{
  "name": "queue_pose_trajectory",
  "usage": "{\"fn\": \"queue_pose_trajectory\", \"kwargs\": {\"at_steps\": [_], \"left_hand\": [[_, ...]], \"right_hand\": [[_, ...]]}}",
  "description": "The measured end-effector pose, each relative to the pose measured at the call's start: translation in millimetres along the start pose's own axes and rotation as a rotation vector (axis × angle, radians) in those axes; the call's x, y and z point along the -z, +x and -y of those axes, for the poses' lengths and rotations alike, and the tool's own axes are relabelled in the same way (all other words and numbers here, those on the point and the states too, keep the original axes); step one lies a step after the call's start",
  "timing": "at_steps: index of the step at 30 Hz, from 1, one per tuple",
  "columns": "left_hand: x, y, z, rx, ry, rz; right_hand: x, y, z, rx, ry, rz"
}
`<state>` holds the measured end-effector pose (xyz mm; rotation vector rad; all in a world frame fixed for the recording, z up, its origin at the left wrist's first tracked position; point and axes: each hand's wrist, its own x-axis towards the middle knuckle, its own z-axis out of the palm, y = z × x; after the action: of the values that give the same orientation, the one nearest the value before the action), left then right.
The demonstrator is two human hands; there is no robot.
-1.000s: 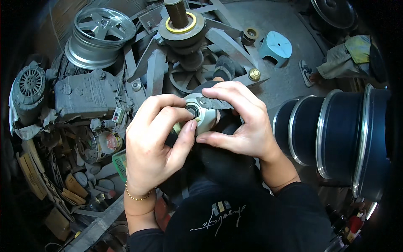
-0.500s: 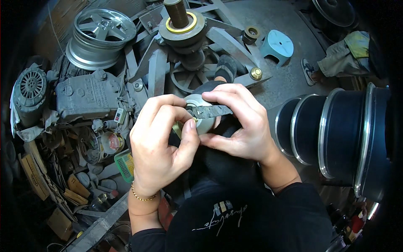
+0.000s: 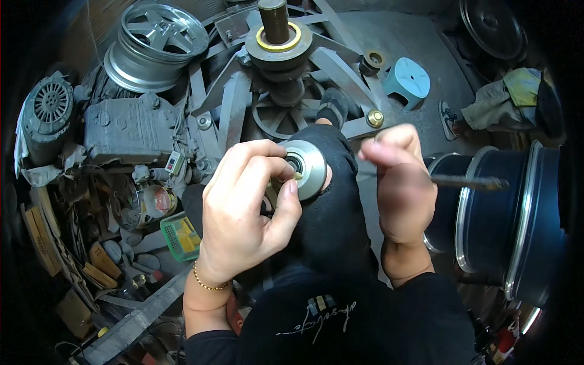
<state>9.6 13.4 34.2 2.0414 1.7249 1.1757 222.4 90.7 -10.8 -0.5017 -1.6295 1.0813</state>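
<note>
My left hand [image 3: 246, 204] is closed round a silvery, disc-shaped metal part [image 3: 313, 165] with a dark hole in its middle. Thumb and forefinger meet at the near side of that hole, over a small yellowish bit [image 3: 297, 176]. Behind the disc lies my knee in black cloth. My right hand [image 3: 404, 188] is raised off to the right, apart from the disc and blurred by motion. A thin dark strip [image 3: 471, 182] sticks out from its far side, seen nearly edge-on; how the fingers grip it is hard to make out.
Ahead stands a metal frame with an upright shaft [image 3: 274, 24]. A silver wheel rim [image 3: 161, 42], a motor [image 3: 48, 112] and a green basket [image 3: 182, 236] are on the left. Dark rims [image 3: 505, 213] are stacked right, near a blue stool [image 3: 409, 82] and another person's leg [image 3: 483, 109].
My right hand has left the disc and swung right, taking the dark strip that lay across it. My left hand still holds the disc. The whole view has shifted slightly.
</note>
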Motion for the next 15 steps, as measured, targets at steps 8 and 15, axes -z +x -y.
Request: {"fn": "queue_pose_trajectory", "kwargs": {"at_steps": [8,15], "left_hand": [[0.7,3.1,1.9,-0.008,0.021,0.006],[1.8,2.7,1.1,0.029,0.031,0.027]], "right_hand": [[-1.0,13.1,5.1,0.08,-0.188,0.234],[-5.1,21.2,6.6,0.047,-0.156,0.266]]}}
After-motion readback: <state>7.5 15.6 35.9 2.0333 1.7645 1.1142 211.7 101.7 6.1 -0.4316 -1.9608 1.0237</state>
